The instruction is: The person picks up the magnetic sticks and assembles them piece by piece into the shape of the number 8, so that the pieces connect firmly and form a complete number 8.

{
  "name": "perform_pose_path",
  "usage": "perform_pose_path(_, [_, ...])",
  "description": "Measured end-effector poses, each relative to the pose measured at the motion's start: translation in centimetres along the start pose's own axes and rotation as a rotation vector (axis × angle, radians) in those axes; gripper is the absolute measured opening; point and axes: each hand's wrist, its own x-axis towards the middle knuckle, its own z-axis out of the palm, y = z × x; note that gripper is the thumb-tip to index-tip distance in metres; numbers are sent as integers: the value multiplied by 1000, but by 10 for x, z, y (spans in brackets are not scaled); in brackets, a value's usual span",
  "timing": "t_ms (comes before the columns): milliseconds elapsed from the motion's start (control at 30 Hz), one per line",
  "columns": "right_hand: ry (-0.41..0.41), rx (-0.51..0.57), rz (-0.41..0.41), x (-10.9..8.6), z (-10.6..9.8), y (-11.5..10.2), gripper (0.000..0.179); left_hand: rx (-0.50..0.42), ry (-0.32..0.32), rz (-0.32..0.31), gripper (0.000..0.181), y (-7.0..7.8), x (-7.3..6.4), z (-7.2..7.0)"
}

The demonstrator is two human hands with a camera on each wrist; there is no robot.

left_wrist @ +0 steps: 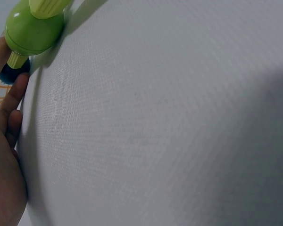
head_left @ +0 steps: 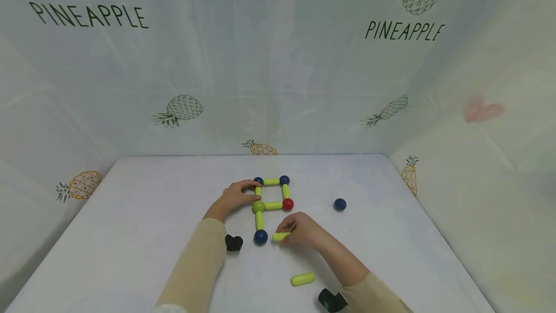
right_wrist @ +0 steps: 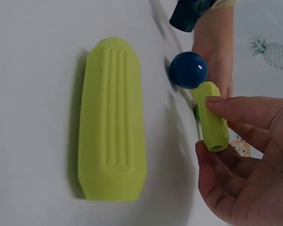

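Note:
A frame of yellow-green magnetic sticks and balls lies on the table: a square with blue balls point(head_left: 284, 180) at its far corners, a red ball point(head_left: 288, 204) and a green ball point(head_left: 258, 206) nearer. From the green ball another stick point(head_left: 259, 221) runs to a near blue ball point(head_left: 260, 237). My left hand point(head_left: 234, 197) holds the frame's left side, thumb by the green ball, fingers by the far-left blue ball. Between thumb and fingers, my right hand point(head_left: 304, 230) pinches a loose magnetic stick point(right_wrist: 212, 120), just right of the near blue ball.
Another loose stick point(head_left: 302, 279) lies nearer the table's front, and a lone blue ball point(head_left: 340, 204) sits to the right. Black wrist devices point(head_left: 332, 300) show beside both sleeves. Pineapple-printed sheeting point(head_left: 278, 62) encloses the white table.

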Motion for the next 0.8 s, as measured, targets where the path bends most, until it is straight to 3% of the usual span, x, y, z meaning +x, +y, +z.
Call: perform_pose_path(800, [-13,-8,-8,19,4,-4,17,-1,2,14,37,-2,1,0])
